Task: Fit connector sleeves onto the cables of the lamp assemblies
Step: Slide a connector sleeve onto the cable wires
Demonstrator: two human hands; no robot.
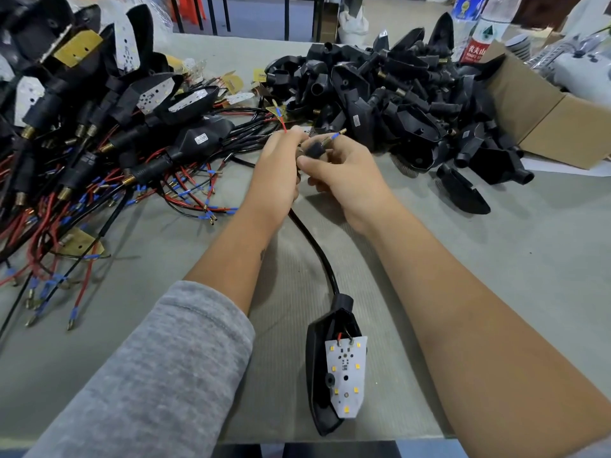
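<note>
The right hand (344, 180) pinches a black sleeve (313, 149) between thumb and fingers. The left hand (277, 166), fingers curled, grips the cable (314, 246) just behind it, wire ends poking past the fingertips. The cable trails back to a lamp (334, 375) on the table (496, 259).

Even, soft overhead light, faint shadows, wide-angle bending at edges.

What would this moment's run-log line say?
left hand: grips cable | right hand: holds black sleeve on wire ends | lamp assembly: on table
</note>
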